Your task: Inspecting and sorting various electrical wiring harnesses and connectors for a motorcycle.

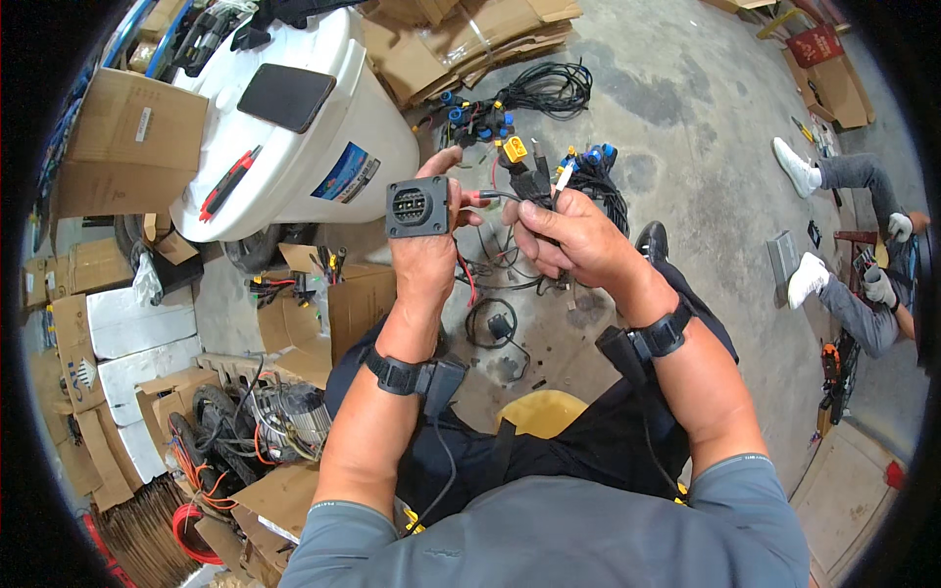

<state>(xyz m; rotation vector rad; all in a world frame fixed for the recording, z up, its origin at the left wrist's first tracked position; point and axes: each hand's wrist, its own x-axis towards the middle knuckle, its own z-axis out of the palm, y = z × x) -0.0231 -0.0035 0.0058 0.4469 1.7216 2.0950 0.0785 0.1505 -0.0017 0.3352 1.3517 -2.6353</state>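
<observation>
Wearing: a black wrist strap (394, 373) on each arm, each beside a dark box module (443, 384) trailing a cord.
Left grip: the left grip (454, 201) bears a black square socket (419, 207); fingers curl behind it, one reaching upward past its edge; full closure hidden by the housing.
Socket position: at the near-left side of the left grip, covering much of it, pin face turned up to the viewer; well apart from the right grip.
Right grip: the right grip (561, 233) is closed in a pinch, thumb over fingers, on a black cable bundle (532, 184).
Bundle position: projecting beyond the thumb, with a yellow plug (515, 149) at its upper end; a thin dark lead (502, 195) spans both hands.
Floor between the feet: a looped lead with a small black block (501, 325).
Floor ahead: cables with blue connectors (480, 122), near a black cable coil (554, 88).
Left side: a white tub (392, 147); on its lid, a dark phone (286, 96) and a red cutter (229, 184).
Far side: flattened cardboard (470, 39) past the tub.
Far right: a co-worker's white shoe (796, 169) and gloved hand (900, 227).
</observation>
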